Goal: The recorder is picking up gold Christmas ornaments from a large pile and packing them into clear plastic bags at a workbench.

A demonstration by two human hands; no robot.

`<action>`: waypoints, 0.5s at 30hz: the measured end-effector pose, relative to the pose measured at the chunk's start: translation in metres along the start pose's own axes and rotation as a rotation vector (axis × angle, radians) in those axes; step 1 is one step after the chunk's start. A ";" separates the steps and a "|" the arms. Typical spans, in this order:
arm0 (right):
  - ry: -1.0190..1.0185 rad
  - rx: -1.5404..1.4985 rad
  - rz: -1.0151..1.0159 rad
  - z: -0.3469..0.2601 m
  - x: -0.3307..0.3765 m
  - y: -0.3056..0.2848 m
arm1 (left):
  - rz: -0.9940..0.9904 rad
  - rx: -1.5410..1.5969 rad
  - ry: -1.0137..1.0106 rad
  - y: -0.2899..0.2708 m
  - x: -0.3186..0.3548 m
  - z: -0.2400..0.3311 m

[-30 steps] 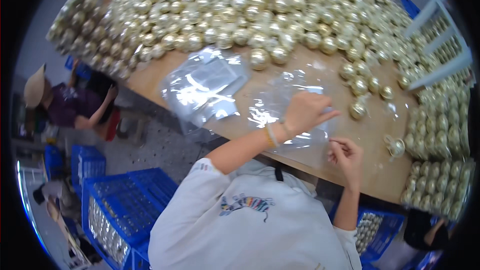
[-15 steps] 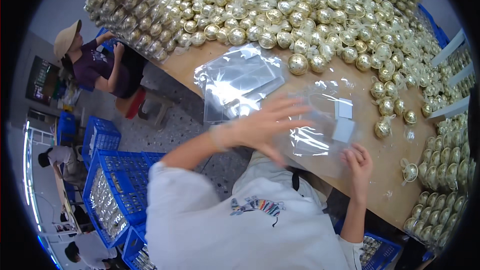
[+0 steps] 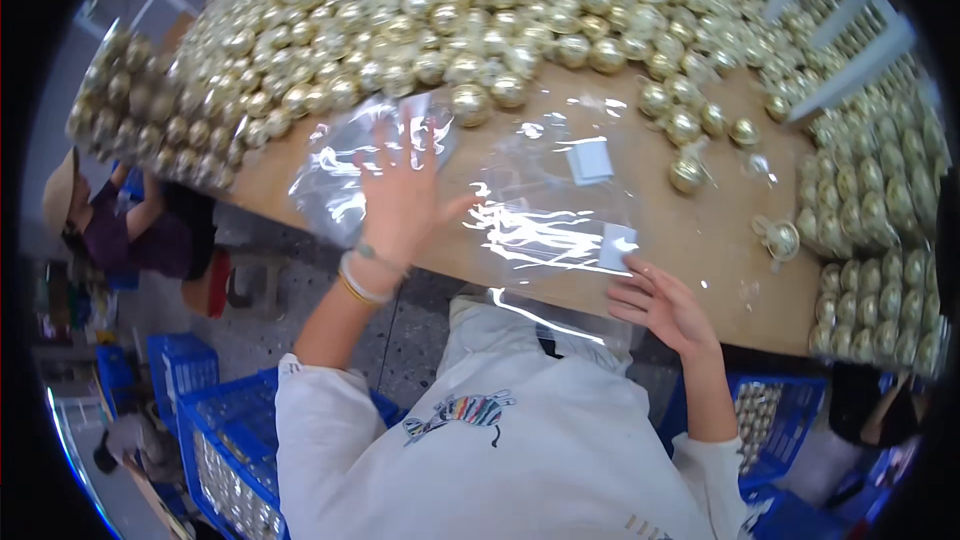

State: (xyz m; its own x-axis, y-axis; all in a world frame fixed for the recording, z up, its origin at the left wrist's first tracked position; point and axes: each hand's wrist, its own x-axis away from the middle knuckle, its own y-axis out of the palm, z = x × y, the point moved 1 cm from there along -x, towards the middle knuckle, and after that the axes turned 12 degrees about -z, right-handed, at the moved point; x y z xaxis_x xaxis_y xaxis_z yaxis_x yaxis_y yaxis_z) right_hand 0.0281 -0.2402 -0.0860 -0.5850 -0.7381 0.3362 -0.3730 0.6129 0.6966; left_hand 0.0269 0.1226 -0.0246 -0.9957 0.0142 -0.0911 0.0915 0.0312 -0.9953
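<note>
Head camera: nearest, shiny balls (image 3: 758, 420) are being held in blue crates (image 3: 800, 430). Over the near edge of the bench (image 3: 735, 265), a clear bag (image 3: 545, 235) with pale cards (image 3: 590, 161) is being draped, its right side being met by the right hand (image 3: 665, 305), fingers loosely curled; whether anything is being pinched cannot be told. Over stacked clear bags (image 3: 330, 180), the left hand (image 3: 400, 205) is being held, fingers spread apart. Open wood is being bordered by packed gold balls (image 3: 870, 190) rightward and a gold heap (image 3: 480, 25) beyond.

- fisheye's up on the wearer's head, white T-shirt (image 3: 540, 450) along the bottom
- aimed steeply down at the clear plastic bags (image 3: 540, 235) and brown worktable (image 3: 720, 265)
- pretty close, but super wide, corners black
</note>
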 end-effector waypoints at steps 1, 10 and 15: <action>0.024 0.016 -0.011 0.000 -0.004 0.006 | -0.057 0.166 0.133 -0.008 -0.005 0.032; 0.029 -0.027 -0.469 -0.004 -0.018 0.043 | 0.396 0.568 0.657 -0.015 -0.025 0.151; -0.100 0.658 -0.222 -0.027 -0.037 0.036 | 0.080 0.556 0.662 -0.049 -0.011 0.153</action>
State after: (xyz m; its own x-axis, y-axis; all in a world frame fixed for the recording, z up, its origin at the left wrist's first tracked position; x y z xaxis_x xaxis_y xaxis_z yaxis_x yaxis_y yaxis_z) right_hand 0.0558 -0.1987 -0.0565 -0.4960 -0.8555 0.1487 -0.8314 0.5173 0.2029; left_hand 0.0315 -0.0318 0.0202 -0.7593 0.5794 -0.2961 -0.0295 -0.4852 -0.8739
